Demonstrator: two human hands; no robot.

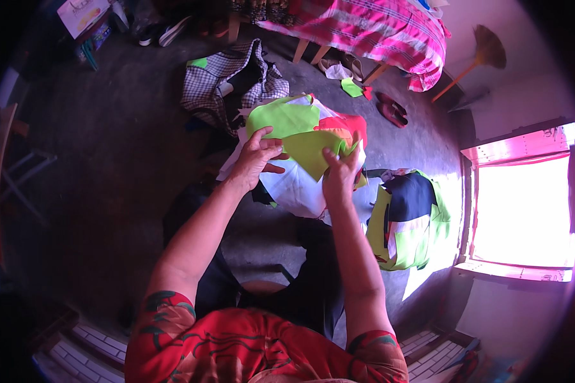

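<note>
A lime-green piece of fabric (310,152) is in front of me, above a pile of cloth pieces. My right hand (343,171) pinches its right side, thumb on the near face. Beside its left edge, my left hand (260,156) has its fingers spread; whether the fingertips touch the fabric is hard to see. The pile below holds a brighter green piece (281,120), a red piece (351,122) and a white piece (294,188). What the pile rests on is hidden.
To the right, near the bright window (522,214), sits a second bundle of green, white and black cloth (409,223). A checked cloth (214,80) lies crumpled on the floor beyond the pile. Shoes (391,110), a pink-covered bed or table (377,32) and a broom (489,48) are farther back.
</note>
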